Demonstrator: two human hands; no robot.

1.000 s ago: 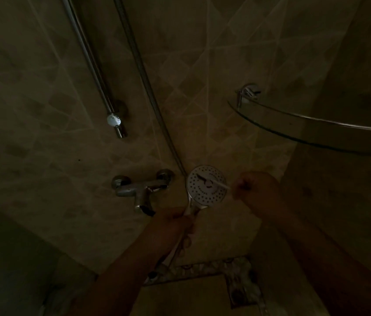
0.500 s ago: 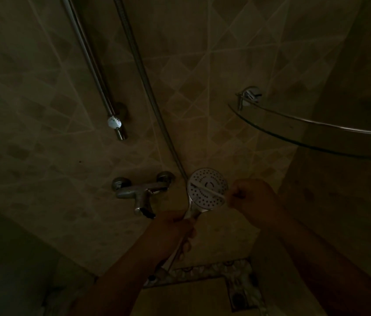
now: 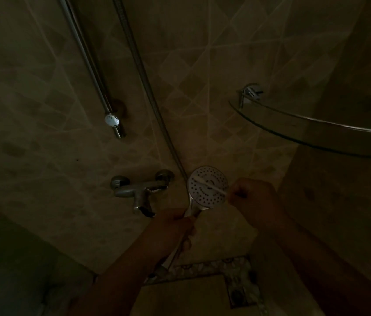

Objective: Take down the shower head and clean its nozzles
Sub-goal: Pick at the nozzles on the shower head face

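The dim tiled wall (image 3: 202, 65) fills nearly everything beyond my hands, its diamond pattern barely showing in the poor light. Up and to the right of my right hand, well apart from it, a curved glass corner shelf (image 3: 316, 131) juts out on a chrome bracket (image 3: 249, 92). Up and left of my left hand the slide rail (image 3: 84, 53) runs down the wall to a white-capped end (image 3: 112, 120), and beside it the metal hose (image 3: 143, 83) slopes down toward the shower head, passing behind its upper left edge. Just left of my left hand, near but not touching, the mixer tap (image 3: 142, 190) sticks out from the wall with its spout pointing down. Below both hands lies a patterned mosaic border (image 3: 202, 267). My left hand (image 3: 173, 226) is clenched round the handle of the shower head (image 3: 207, 188), which is off the rail and held up between my two hands with its round nozzle face turned toward me. My right hand (image 3: 253, 197), just right of that face, grips the end of a thin white brush (image 3: 209, 185), probably a toothbrush, which lies slantwise across the nozzles with its far tip at the upper left of the face.
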